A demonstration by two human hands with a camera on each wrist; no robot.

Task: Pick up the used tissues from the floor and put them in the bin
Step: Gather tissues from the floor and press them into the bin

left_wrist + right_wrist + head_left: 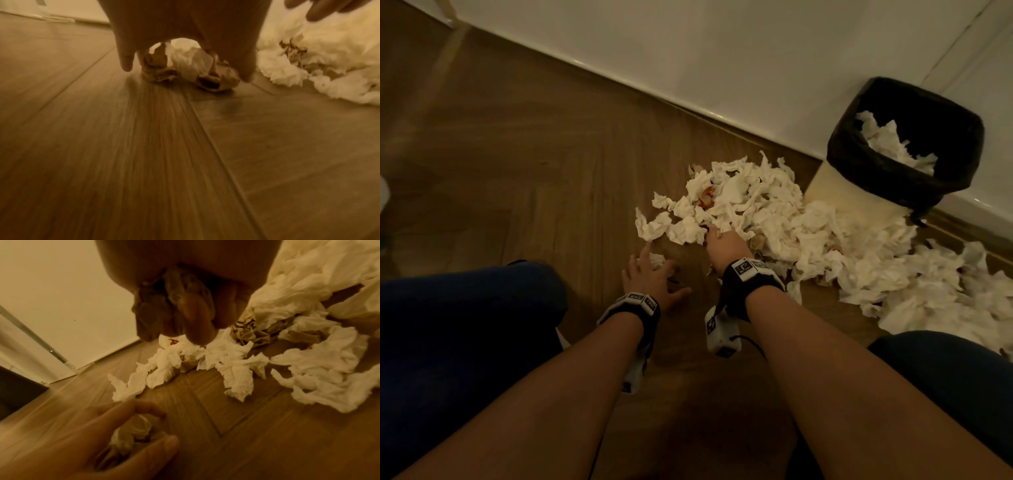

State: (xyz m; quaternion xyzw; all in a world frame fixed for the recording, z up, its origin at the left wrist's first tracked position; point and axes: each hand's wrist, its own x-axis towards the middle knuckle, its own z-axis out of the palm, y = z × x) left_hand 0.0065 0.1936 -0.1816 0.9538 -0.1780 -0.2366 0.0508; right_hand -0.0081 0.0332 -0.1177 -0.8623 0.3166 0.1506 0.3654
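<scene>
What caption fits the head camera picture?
Two bare hands, left hand and right hand, reach into crumpled white tissues beside a black-lined bin.

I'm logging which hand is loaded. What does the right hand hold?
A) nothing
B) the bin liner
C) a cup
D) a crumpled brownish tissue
D: in the right wrist view, the right hand curls its fingers round a crumpled brownish tissue.
</scene>
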